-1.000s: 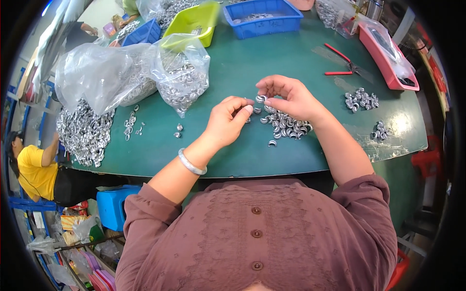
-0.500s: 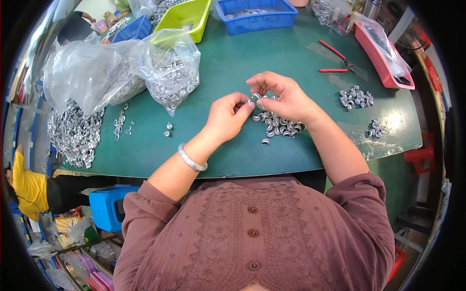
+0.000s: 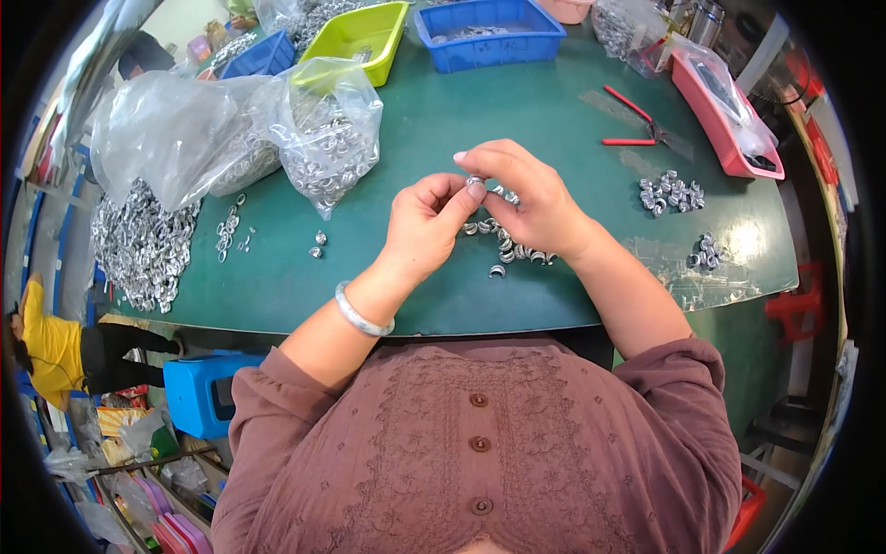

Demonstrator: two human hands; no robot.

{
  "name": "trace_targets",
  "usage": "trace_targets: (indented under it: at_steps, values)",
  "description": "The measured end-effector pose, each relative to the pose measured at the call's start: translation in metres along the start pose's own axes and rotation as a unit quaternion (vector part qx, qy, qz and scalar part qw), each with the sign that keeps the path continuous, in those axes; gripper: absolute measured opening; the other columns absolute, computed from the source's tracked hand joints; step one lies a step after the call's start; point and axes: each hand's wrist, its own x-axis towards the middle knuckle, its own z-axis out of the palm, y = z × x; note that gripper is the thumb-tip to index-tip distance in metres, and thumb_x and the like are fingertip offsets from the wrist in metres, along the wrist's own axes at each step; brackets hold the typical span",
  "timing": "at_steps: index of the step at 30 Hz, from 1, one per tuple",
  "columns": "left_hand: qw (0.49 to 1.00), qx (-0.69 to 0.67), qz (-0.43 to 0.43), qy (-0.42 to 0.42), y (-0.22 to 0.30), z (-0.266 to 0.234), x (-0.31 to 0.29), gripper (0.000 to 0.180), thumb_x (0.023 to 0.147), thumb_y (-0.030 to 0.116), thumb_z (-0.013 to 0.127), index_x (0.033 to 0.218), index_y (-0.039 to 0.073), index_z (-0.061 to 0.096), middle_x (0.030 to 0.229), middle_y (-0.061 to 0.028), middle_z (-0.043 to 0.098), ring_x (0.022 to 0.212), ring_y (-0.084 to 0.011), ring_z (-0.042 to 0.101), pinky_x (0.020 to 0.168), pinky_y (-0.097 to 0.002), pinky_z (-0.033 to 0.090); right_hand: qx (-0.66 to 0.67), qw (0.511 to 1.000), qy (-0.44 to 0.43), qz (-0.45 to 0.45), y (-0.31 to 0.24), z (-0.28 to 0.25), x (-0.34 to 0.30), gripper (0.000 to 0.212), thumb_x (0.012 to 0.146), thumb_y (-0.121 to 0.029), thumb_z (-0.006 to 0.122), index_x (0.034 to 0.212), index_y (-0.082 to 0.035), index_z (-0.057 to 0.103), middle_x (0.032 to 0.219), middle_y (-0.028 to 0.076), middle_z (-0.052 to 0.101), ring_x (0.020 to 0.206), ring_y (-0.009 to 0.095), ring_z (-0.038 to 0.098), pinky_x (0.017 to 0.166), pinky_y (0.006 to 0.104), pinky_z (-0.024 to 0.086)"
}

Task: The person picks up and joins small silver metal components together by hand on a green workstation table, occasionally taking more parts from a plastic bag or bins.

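Near the middle of the table, my left hand (image 3: 425, 220) pinches a small curved silvery metal piece (image 3: 474, 181) between thumb and fingers. Arching over it from the other side, my right hand (image 3: 540, 198) has its thumb and forefinger at the same piece; its other fingers are partly hidden. Below and behind the right hand lies a loose pile of crescent-shaped silvery pieces (image 3: 517, 249), partly covered by that hand. One crescent piece (image 3: 497, 270) sits apart at the pile's near side. To the left of my left hand are a few single pieces (image 3: 318, 245).
Clear plastic bags (image 3: 332, 138) of metal parts and a large heap (image 3: 143, 249) stand left. Small clusters (image 3: 672, 192), red-handled pliers (image 3: 637, 120) and a pink tray (image 3: 720, 120) lie right. Blue (image 3: 489, 51) and yellow-green bins (image 3: 374, 69) are at the back. A blue stool (image 3: 194, 397) stands lower left.
My hands have drawn closer together, the right one moving left and its fingertips closing in on the piece at the left hand's fingertips. The view has shifted slightly.
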Motion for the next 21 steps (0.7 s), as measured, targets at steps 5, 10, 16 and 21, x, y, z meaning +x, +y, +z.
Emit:
trace_targets:
  at_steps: [5,10,16,21]
  values:
    - [0.980,0.154,0.125,0.032,0.014,0.000,-0.008,0.012,0.079,0.011,0.064,0.085,0.001,0.061,0.070,-0.0003,0.056,0.060,-0.0074,0.050,0.054,-0.0223,0.040,0.043,0.999,0.021,0.019,-0.006,-0.001,0.000,0.042,0.066,0.010,0.056,0.105,-0.006,0.054,0.095,0.010,0.055,0.079,0.021,0.057,0.066,0.0297,0.048]
    - [0.861,0.394,0.321,0.033,0.036,-0.009,-0.017,0.018,0.071,0.003,0.068,0.085,0.000,0.059,0.076,-0.0090,0.058,0.066,-0.0155,0.057,0.059,-0.0258,0.047,0.162,0.984,-0.022,0.072,-0.006,-0.005,-0.004,0.025,0.071,0.005,0.058,0.094,-0.002,0.057,0.088,0.007,0.056,0.075,0.014,0.057,0.065,0.0254,0.046]
    - [0.823,0.451,0.344,0.036,0.054,-0.005,-0.030,0.019,0.068,0.003,0.070,0.083,0.000,0.058,0.073,-0.0074,0.057,0.063,-0.0168,0.056,0.057,-0.0263,0.046,0.269,0.958,-0.017,0.100,-0.018,-0.004,-0.003,0.013,0.076,0.003,0.057,0.089,0.000,0.059,0.083,0.006,0.058,0.074,0.012,0.057,0.066,0.0237,0.046]
    - [0.830,0.447,0.333,0.026,0.060,-0.006,-0.036,0.018,0.068,0.003,0.071,0.081,0.001,0.059,0.072,-0.0070,0.056,0.063,-0.0160,0.055,0.056,-0.0258,0.045,0.251,0.964,-0.026,0.085,-0.022,-0.005,0.000,0.008,0.077,0.001,0.060,0.085,0.000,0.061,0.082,0.005,0.059,0.074,0.012,0.057,0.066,0.0237,0.046]
